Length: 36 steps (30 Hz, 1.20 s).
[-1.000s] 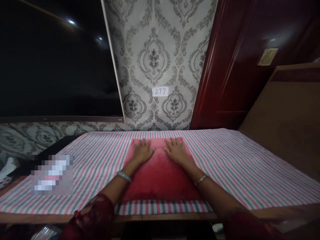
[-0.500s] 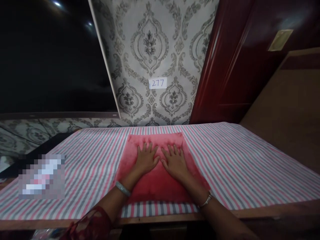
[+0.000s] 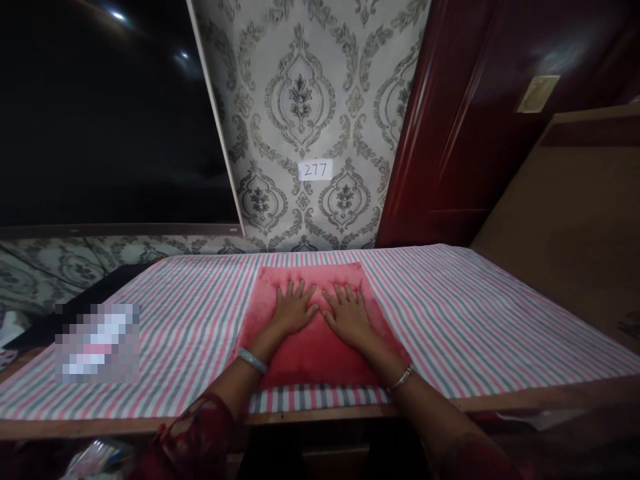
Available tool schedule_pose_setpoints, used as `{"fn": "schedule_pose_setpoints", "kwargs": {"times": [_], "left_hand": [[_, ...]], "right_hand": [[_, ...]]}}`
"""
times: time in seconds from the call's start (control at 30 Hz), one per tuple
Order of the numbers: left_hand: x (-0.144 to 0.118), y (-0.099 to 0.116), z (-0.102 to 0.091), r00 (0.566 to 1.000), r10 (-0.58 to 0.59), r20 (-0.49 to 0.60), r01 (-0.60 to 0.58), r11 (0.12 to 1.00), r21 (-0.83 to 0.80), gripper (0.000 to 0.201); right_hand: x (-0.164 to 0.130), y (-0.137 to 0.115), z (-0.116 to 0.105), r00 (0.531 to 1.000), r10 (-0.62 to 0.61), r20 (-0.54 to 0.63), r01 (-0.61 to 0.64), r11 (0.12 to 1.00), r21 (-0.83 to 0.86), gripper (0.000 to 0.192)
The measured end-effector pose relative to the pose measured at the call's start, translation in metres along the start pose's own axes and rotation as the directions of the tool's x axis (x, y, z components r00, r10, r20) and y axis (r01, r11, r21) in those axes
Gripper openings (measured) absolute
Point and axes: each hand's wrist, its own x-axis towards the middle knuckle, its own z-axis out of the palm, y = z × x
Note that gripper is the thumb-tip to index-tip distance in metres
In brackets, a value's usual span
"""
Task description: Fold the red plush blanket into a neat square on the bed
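A plush red square cloth, perhaps a cushion cover [image 3: 320,357], lies flat on a striped tablecloth [image 3: 445,313] in pink, grey and white. My left hand [image 3: 294,310] rests palm down on its upper left part, fingers spread. On the upper right part my right hand [image 3: 350,317] lies the same way, with the two thumbs close together but apart. Both hands press on the fabric and grasp nothing. The red piece's far edge and corners show beyond my fingertips; my forearms cover parts of its sides.
Behind the table stands a patterned wall with a paper label [image 3: 315,169] reading 277. A large dark screen [image 3: 110,120] is at the left. Dark red panelling [image 3: 450,133] and a brown board [image 3: 565,200] stand right. A pixelated patch [image 3: 97,343] hides something on the cloth's left.
The view has shifted slightly, so the table's front edge sits higher. Both hands stay spread flat on the red piece, in about the same place.
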Motion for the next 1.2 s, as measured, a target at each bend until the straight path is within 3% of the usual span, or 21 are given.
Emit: {"fn": "schedule_pose_setpoints", "kwargs": {"times": [0.1,0.2,0.3,0.4,0.6,1.0,1.1,1.2], "left_hand": [[-0.018,-0.002,-0.017,0.999,-0.004,0.041,0.006,0.998,-0.055,0.064],[-0.055,-0.005,-0.026,1.0,-0.016,-0.007,0.016,0.999,-0.03,0.063],[-0.092,-0.009,-0.018,0.996,-0.037,-0.084,0.04,0.998,0.041,0.064],[-0.109,-0.014,-0.001,0.989,-0.076,-0.13,0.087,0.993,0.081,0.066],[-0.107,-0.022,0.02,0.986,-0.067,-0.151,0.078,0.995,0.068,0.066],[-0.109,-0.023,0.024,0.983,-0.069,-0.171,0.081,0.994,0.067,0.064],[-0.109,-0.031,0.02,0.984,-0.054,-0.172,0.053,0.999,-0.006,0.06],[-0.111,-0.052,0.011,0.972,-0.054,-0.227,0.007,0.979,-0.205,0.055]], "right_hand": [[-0.017,0.003,-0.017,0.999,-0.035,-0.004,0.035,0.999,0.002,0.06],[-0.048,0.008,-0.026,0.996,-0.057,-0.074,0.057,0.998,0.006,0.059],[-0.076,0.012,-0.022,0.995,-0.079,-0.063,0.08,0.997,0.007,0.058],[-0.088,0.014,-0.01,0.997,-0.079,-0.021,0.08,0.997,0.008,0.06],[-0.087,0.016,0.012,0.994,-0.084,-0.069,0.084,0.996,-0.007,0.059],[-0.089,0.016,0.024,0.984,-0.097,-0.148,0.098,0.995,-0.002,0.059],[-0.089,0.021,0.019,0.983,-0.105,-0.149,0.115,0.991,0.061,0.057],[-0.09,0.037,0.012,0.971,-0.055,-0.232,0.11,0.967,0.229,0.054]]}}
